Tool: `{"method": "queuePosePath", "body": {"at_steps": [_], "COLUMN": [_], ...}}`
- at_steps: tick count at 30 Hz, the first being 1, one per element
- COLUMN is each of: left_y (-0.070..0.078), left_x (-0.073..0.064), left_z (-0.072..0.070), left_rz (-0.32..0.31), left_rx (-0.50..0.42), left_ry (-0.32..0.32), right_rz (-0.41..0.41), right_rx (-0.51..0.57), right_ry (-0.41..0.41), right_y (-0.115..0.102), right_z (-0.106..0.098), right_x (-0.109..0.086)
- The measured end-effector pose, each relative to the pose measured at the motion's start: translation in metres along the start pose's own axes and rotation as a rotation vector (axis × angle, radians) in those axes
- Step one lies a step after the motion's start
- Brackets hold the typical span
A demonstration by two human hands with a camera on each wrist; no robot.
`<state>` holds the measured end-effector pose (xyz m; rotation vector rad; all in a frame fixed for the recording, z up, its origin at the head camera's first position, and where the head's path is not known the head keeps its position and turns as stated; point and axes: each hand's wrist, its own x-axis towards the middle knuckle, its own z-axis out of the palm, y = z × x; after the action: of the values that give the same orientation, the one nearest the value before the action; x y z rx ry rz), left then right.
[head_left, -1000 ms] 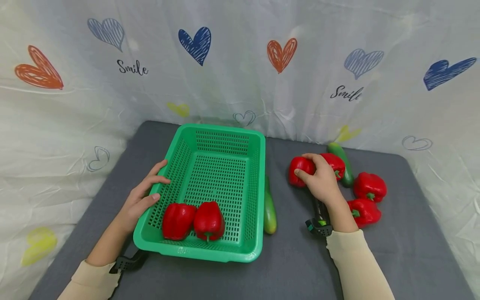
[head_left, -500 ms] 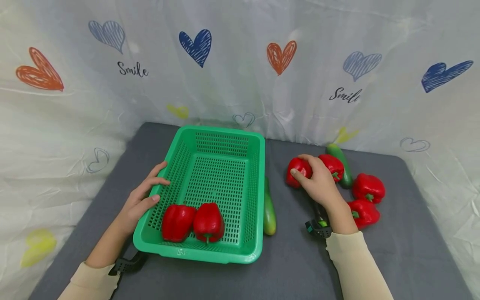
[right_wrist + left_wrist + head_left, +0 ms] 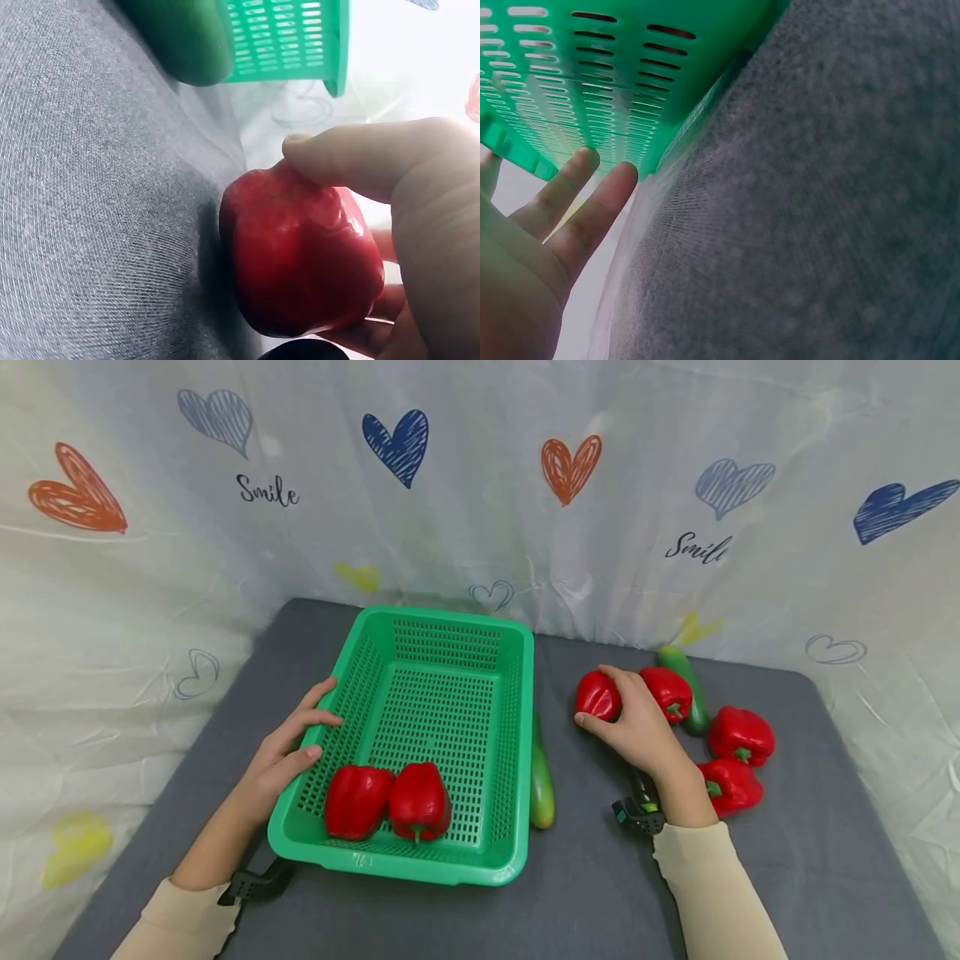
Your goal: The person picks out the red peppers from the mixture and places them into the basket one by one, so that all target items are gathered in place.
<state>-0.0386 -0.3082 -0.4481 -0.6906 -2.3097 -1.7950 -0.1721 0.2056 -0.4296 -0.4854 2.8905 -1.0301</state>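
My left hand (image 3: 281, 756) rests on the left rim of a green perforated basket (image 3: 397, 864). Two of its fingers show nearly straight beside the basket's outer wall in the left wrist view. Two red bell peppers, a left one (image 3: 358, 802) and a right one (image 3: 420, 802), sit inside at the near end. On the right, my right hand (image 3: 641, 722) grips another red bell pepper (image 3: 300, 255), thumb on one side and fingers round the other. That pepper is at or just above the cloth; contact is unclear.
A cucumber (image 3: 542, 777) lies along the basket's right side. Beyond my right hand are a red bell pepper (image 3: 667, 693) and a second cucumber (image 3: 684, 689). Two more peppers (image 3: 741, 735) lie farther right. A dark eggplant (image 3: 643, 785) is partly hidden under my right wrist.
My right thumb has slid lower round the pepper, which has turned and shifted slightly left. The left hand and basket have stayed put.
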Motion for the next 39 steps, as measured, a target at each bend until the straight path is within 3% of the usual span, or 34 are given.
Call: {"method": "queuePosePath", "body": {"at_steps": [17,23,39], "left_y": [0.001,0.002,0.0], "left_x": [0.001,0.0,0.0], "left_z": [0.001,0.001,-0.001], "left_rz": [-0.003,-0.001,-0.01], "left_rx": [-0.005,0.002,0.012], "left_ry": [0.001,0.002,-0.004], "right_rz": [-0.001,-0.047,-0.162], "right_rx": [-0.091,-0.126,-0.072], "right_ry": [0.037,0.117,0.287], "right_y": [-0.004,-0.009,-0.023], "right_z": [0.003,0.003,0.001], "right_x": [-0.002,-0.003,-0.009]}}
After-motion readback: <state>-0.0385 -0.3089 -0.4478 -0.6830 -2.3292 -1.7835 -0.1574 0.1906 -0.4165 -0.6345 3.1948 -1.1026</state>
